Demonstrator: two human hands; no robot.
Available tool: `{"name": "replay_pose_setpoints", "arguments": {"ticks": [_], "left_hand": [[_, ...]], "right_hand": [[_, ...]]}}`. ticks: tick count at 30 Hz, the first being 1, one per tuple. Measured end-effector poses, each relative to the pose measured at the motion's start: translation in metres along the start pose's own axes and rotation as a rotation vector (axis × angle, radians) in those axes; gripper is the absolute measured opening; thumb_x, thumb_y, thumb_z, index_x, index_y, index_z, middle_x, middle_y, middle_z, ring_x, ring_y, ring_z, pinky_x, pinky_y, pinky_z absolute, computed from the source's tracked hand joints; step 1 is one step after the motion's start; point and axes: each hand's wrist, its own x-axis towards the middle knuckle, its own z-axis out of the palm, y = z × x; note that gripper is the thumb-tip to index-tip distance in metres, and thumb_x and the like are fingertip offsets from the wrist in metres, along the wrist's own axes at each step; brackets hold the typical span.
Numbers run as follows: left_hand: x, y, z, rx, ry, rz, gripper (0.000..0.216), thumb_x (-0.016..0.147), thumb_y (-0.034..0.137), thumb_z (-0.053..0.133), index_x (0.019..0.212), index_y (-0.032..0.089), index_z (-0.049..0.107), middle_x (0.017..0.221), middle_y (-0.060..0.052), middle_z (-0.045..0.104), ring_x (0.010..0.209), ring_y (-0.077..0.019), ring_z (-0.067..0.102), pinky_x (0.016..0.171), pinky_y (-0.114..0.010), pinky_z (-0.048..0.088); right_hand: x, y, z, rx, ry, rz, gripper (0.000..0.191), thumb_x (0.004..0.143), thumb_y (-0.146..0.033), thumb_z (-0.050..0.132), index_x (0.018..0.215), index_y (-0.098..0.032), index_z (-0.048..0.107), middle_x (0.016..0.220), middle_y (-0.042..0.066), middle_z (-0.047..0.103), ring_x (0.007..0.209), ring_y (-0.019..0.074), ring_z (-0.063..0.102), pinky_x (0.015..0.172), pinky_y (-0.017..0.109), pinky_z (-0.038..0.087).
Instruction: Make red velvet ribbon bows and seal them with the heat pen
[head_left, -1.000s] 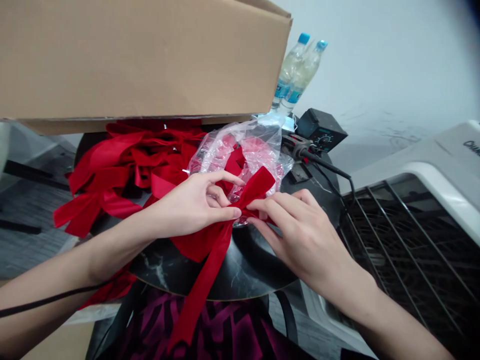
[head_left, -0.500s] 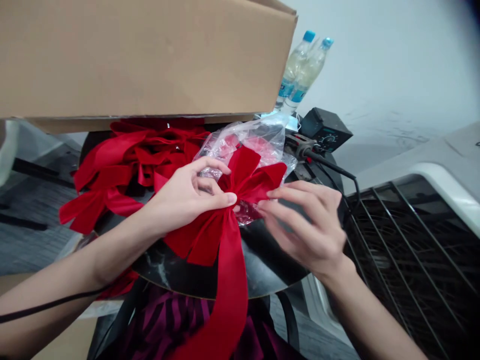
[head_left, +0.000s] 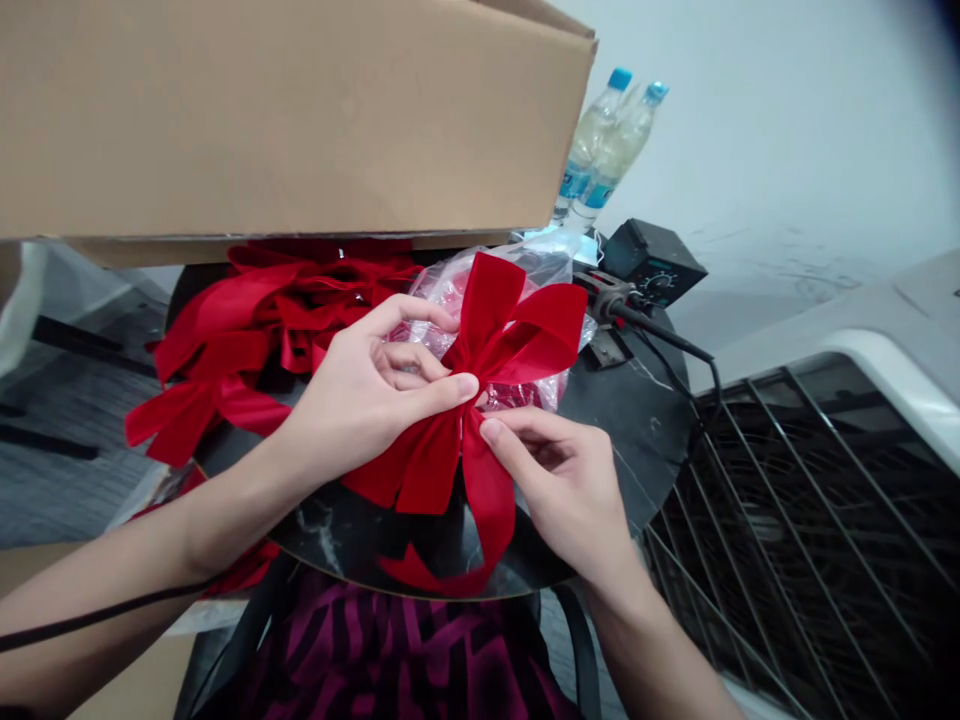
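A red velvet ribbon bow [head_left: 491, 310] is held above the round black table, its loops fanned up and to the right. My left hand [head_left: 375, 385] pinches it at the gathered centre, thumb in front; the fingers behind are partly hidden. My right hand [head_left: 566, 475] is closed on the ribbon just below that centre, thumb and forefinger pressed together. From there a long ribbon tail [head_left: 491, 520] curves down to the table's front edge. Behind the bow lies a clear plastic bag [head_left: 525, 262] with red material in it.
More red ribbon bows [head_left: 225, 330] are piled on the table [head_left: 637, 430] at left. A big cardboard box [head_left: 300, 120] rises at the back. Two bottles [head_left: 600, 150], a black box with a dial [head_left: 656, 265] and a corded tool [head_left: 622, 305] stand behind right. A heater-like grille [head_left: 795, 500] is at right.
My right hand has moved from the bow's right loop down to the ribbon by the centre and closed there. The loops spread higher, and the tail has swung up and curled.
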Motion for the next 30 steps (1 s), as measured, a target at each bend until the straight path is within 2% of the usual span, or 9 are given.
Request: {"name": "replay_pose_setpoints", "arguments": {"ticks": [7,11,12,14,17,20,24,25,30], "left_hand": [[0.004,-0.001,0.003,-0.019,0.010,-0.002,0.044,0.076,0.019,0.086,0.109,0.023,0.059,0.066,0.005,0.069,0.059,-0.0114,0.067,0.061,-0.019,0.053],[0.005,-0.004,0.003,-0.001,-0.006,0.028,0.037,0.078,0.022,0.085,0.099,0.024,0.055,0.068,0.005,0.068,0.061,-0.0118,0.069,0.060,-0.018,0.054],[0.006,-0.005,0.003,-0.002,0.001,0.041,0.036,0.078,0.023,0.085,0.095,0.024,0.053,0.068,0.005,0.066,0.061,-0.0123,0.069,0.060,-0.019,0.055],[0.007,-0.005,0.006,0.001,0.008,0.062,0.036,0.079,0.025,0.085,0.088,0.023,0.051,0.067,0.006,0.063,0.061,-0.0120,0.069,0.061,-0.020,0.056],[0.007,-0.004,0.013,0.026,0.002,0.088,0.033,0.079,0.023,0.084,0.086,0.022,0.052,0.069,0.005,0.061,0.064,-0.0101,0.067,0.063,-0.018,0.056],[0.004,-0.003,0.018,0.042,-0.013,0.100,0.031,0.079,0.022,0.084,0.086,0.021,0.054,0.074,0.004,0.062,0.068,-0.0098,0.066,0.063,-0.017,0.055],[0.000,-0.002,0.016,0.048,-0.038,0.080,0.026,0.080,0.022,0.083,0.087,0.021,0.057,0.081,0.004,0.060,0.070,-0.0075,0.064,0.065,-0.014,0.054],[-0.001,-0.002,0.014,0.054,-0.037,0.073,0.025,0.081,0.021,0.082,0.087,0.020,0.058,0.082,0.004,0.061,0.072,-0.0072,0.064,0.066,-0.013,0.054],[-0.005,-0.001,0.015,0.053,-0.102,-0.023,0.028,0.076,0.014,0.084,0.092,0.020,0.062,0.078,0.004,0.070,0.075,-0.0101,0.072,0.068,-0.013,0.056]], "right_hand": [[-0.033,0.013,-0.006,0.182,-0.090,0.286,0.017,0.087,-0.033,0.075,0.094,-0.017,0.074,0.072,0.001,0.074,0.057,0.0124,0.067,0.050,0.020,0.052],[-0.058,0.011,-0.055,-0.074,-0.574,0.472,0.008,0.089,-0.027,0.072,0.091,-0.019,0.074,0.060,-0.003,0.068,0.047,0.0101,0.063,0.047,0.018,0.046],[-0.059,0.009,-0.065,-0.138,-0.603,0.514,0.012,0.092,-0.031,0.070,0.093,-0.020,0.076,0.064,-0.002,0.071,0.045,0.0094,0.062,0.045,0.018,0.044],[-0.054,0.004,-0.074,-0.233,-0.393,0.462,0.018,0.094,-0.037,0.067,0.100,-0.023,0.077,0.077,0.000,0.077,0.048,0.0093,0.063,0.046,0.019,0.047],[-0.036,-0.002,-0.052,-0.264,-0.025,0.145,0.020,0.091,-0.037,0.073,0.107,-0.025,0.075,0.093,0.002,0.078,0.071,0.0128,0.071,0.065,0.021,0.056],[-0.025,-0.001,-0.025,-0.237,0.002,-0.005,0.011,0.094,-0.030,0.068,0.098,-0.023,0.074,0.083,-0.001,0.076,0.067,0.0114,0.068,0.064,0.021,0.054],[-0.027,0.002,-0.036,-0.291,-0.411,0.176,0.018,0.097,-0.030,0.064,0.085,-0.023,0.075,0.065,-0.004,0.070,0.054,0.0097,0.063,0.053,0.020,0.048],[-0.028,0.003,-0.042,-0.286,-0.425,0.224,0.019,0.096,-0.032,0.066,0.083,-0.023,0.076,0.063,-0.004,0.069,0.051,0.0094,0.062,0.050,0.020,0.047],[-0.012,0.008,-0.028,0.050,0.126,0.139,0.026,0.086,-0.045,0.078,0.086,-0.019,0.072,0.067,0.000,0.071,0.045,0.0097,0.059,0.043,0.020,0.046]]}}
